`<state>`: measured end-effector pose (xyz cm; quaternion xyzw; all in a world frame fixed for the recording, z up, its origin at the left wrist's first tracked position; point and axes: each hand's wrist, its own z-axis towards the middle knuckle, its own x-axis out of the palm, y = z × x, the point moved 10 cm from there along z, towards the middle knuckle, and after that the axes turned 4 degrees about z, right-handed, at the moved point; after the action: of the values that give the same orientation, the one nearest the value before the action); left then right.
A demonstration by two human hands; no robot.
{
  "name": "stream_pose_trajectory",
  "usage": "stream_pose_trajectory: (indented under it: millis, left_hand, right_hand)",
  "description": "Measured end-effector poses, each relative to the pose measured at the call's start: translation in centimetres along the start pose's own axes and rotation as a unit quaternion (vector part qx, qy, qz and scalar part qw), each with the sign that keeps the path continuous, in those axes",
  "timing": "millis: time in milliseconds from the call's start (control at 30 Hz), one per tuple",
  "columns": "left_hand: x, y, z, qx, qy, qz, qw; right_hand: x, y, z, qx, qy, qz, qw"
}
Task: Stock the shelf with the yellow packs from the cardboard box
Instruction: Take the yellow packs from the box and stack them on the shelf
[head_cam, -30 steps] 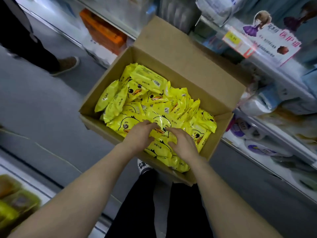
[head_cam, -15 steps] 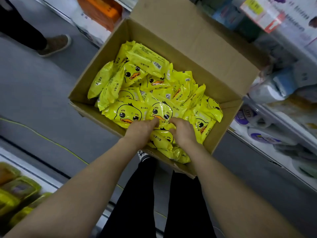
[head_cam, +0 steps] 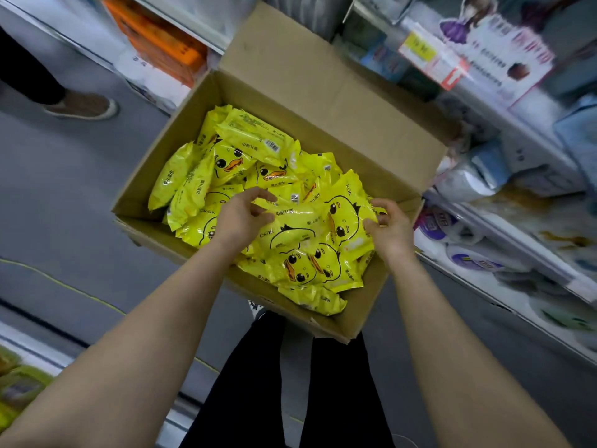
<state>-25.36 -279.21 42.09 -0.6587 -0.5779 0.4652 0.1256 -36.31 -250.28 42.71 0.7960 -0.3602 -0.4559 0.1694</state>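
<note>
Yellow packs (head_cam: 300,221) with duck faces, "CKOK" lettering, in cardboard box (head_cam: 323,101)

This is a shop aisle. Tiered shelves (head_cam: 517,234) on the right are crowded with wrapped goods, among them white and blue soft packs (head_cam: 478,179), and a yellow and red price tag (head_cam: 429,56) hangs off a shelf edge beside a printed promotional card (head_cam: 504,50). Across the grey floor (head_cam: 64,189), another rack holds an orange carton (head_cam: 155,37). An open cardboard box (head_cam: 323,92) full of identical yellow packs (head_cam: 258,140) stands in the aisle, and another person's shoe (head_cam: 84,105) shows nearby.
</note>
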Motion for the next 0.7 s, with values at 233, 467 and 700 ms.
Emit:
stream_pose_trajectory:
  millis: [233,467,700]
  left_hand:
    - [3.9,-0.5,0.7,0.081,-0.015,0.118,0.99]
    - [7.4,1.0,0.7,0.14,0.073,0.379,0.912]
    - [6.0,-0.5,0.3,0.075,0.108,0.174,0.976]
  right_hand:
    - [2.8,0.5,-1.9,-0.093,0.031,-0.203,0.974]
    - [3.0,-0.1,-1.1,-0.065,-0.009,-0.162,0.985]
    - [1.3,-0.2,-0.3,-0.001,0.01,-0.036,0.999]
